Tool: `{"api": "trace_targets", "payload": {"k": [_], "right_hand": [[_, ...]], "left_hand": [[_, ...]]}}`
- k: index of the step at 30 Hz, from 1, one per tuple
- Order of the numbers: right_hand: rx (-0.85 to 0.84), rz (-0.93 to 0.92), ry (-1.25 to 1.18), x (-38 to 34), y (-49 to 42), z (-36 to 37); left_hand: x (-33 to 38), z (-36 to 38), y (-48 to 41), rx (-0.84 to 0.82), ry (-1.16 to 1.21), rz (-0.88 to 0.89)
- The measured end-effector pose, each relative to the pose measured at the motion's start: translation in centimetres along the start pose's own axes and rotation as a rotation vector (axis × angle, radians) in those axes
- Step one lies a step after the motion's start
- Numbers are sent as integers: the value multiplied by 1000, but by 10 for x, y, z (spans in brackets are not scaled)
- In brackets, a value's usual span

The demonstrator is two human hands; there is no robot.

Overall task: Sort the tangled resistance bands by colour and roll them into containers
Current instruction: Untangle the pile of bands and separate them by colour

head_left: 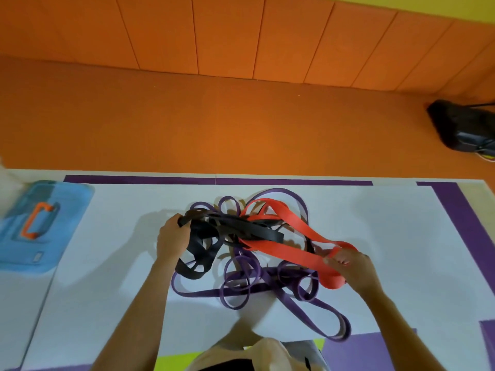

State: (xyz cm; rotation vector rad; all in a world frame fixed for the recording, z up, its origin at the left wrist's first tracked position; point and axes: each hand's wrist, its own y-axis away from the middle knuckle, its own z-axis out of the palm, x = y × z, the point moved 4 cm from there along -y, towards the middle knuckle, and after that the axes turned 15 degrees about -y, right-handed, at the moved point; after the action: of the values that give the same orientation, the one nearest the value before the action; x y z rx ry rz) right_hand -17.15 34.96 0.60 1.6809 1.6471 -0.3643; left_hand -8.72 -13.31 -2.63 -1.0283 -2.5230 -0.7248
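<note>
Mid-surface (375, 223), the left hand (171, 236) had its fingers clenched round the black bands (241, 228), probably to anchor them. The right hand (353, 269) pinched the red band (289, 231) at its near right end, held out rightward, seemingly to tease it free. Purple bands (241, 290) sprawled loose beneath. A blue box (40, 223) waited far left.

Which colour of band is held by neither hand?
The purple bands: they lie loose on the table. The left hand grips the black bands, and the right hand holds the red band.
</note>
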Motion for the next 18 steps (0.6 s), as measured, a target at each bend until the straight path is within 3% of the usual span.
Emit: {"api": "trace_targets", "payload": {"k": [4, 8, 15, 18], "right_hand": [[-67, -9, 94, -8, -3, 30], [-22, -1, 215, -32, -8, 62], [-283, -121, 107, -80, -36, 120], [-337, -103, 201, -83, -49, 137]], "left_hand": [[2, 2, 8, -54, 44, 107], [17, 11, 22, -240, 2, 259], [25, 31, 45, -428, -78, 262], [28, 38, 50, -438, -128, 266]]}}
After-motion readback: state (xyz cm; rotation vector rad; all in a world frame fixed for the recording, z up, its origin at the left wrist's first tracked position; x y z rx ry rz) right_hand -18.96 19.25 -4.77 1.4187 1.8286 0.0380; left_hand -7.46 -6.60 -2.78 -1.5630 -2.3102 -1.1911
